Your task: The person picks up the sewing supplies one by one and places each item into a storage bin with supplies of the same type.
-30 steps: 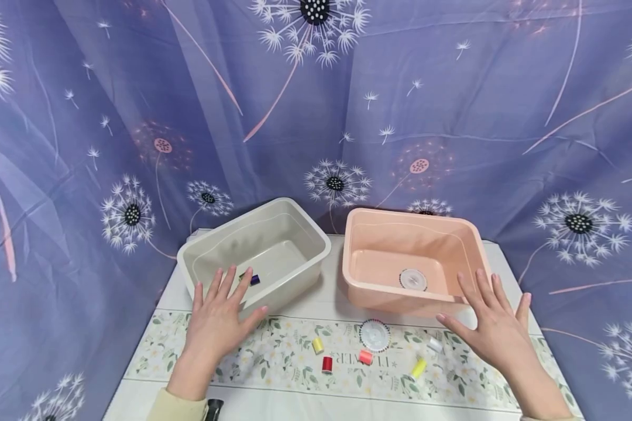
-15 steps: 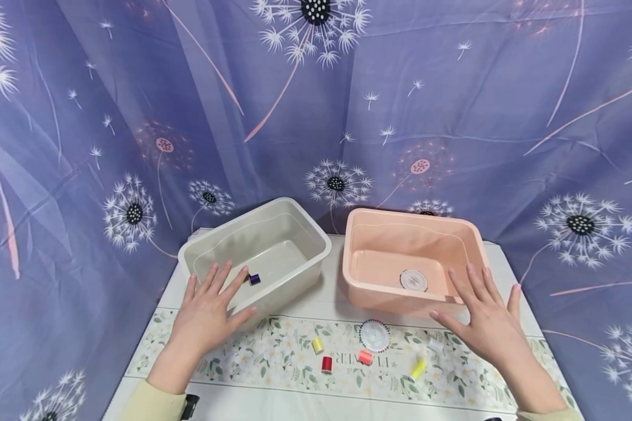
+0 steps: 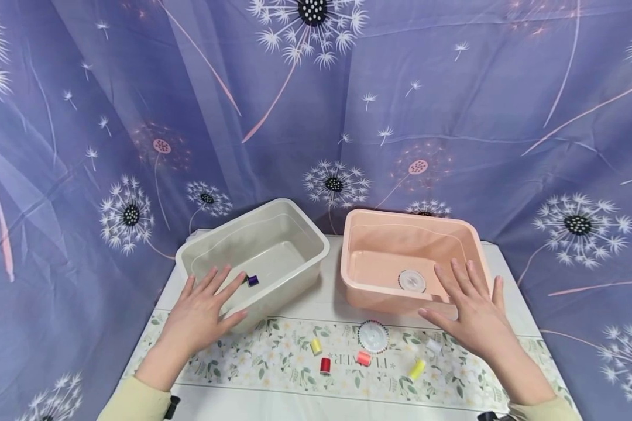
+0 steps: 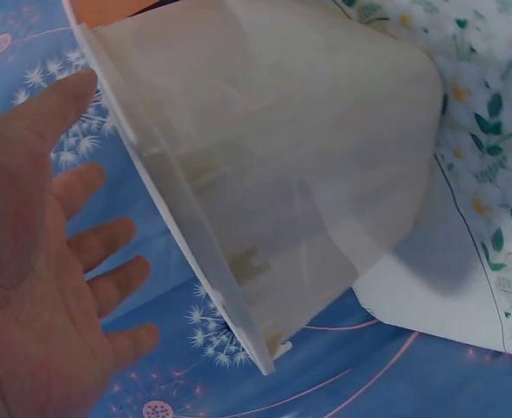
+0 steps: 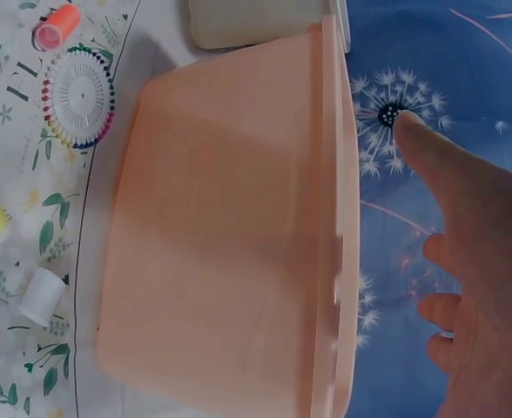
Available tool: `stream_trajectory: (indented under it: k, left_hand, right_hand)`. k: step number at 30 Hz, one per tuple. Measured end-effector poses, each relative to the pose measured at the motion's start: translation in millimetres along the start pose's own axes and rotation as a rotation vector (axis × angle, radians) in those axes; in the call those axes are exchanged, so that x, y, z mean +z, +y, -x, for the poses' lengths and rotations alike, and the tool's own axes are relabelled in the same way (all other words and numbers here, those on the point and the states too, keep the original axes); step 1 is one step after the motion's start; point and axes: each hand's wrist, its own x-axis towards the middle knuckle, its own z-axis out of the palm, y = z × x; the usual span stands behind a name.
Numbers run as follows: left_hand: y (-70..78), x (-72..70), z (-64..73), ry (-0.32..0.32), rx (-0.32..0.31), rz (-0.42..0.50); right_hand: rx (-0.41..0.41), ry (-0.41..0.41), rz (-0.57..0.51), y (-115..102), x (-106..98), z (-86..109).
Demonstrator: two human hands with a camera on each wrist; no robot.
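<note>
My left hand point(image 3: 196, 318) hovers with spread fingers above the near-left side of a grey plastic tub point(image 3: 289, 286), holding nothing. A dark purple thread spool point(image 3: 252, 280) lies in that tub, just beyond the index fingertip. Over the near-right rim of a pink tub point(image 3: 395, 301), my right hand point(image 3: 474, 321) is likewise spread and holds nothing. Inside the pink tub lies a round wheel of pins point(image 3: 412, 281). In the wrist views, the left hand point(image 4: 56, 261) is beside the grey tub's rim, and the right hand point(image 5: 491, 252) is apart from the pink tub's rim.
On the floral table strip lie a second pin wheel point(image 3: 373, 337) and thread spools: pale yellow point(image 3: 316, 346), red point(image 3: 325, 366), coral point(image 3: 364, 358), bright yellow point(image 3: 416, 370) and white point(image 3: 433, 347). A blue-purple dandelion curtain point(image 3: 295, 146) hangs behind the tubs.
Both hands have drifted to the left with fingers still spread; the right one now covers more of the pink tub's corner. Tubs, spools and pin wheels have stayed in place.
</note>
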Motion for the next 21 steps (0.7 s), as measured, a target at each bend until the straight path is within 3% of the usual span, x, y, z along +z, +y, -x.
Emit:
stream_trajectory:
  k: [16,21]
  left_hand:
    - [-17.2,13.4,3.7,0.049,0.170,-0.048]
    - [-22.4,21.3,5.5,0.096,0.225,-0.050]
  right_hand:
    - [-0.055,-0.017,-0.016,-20,10,-10.7]
    - [-0.056,-0.045,-0.011,-26,12,-13.2]
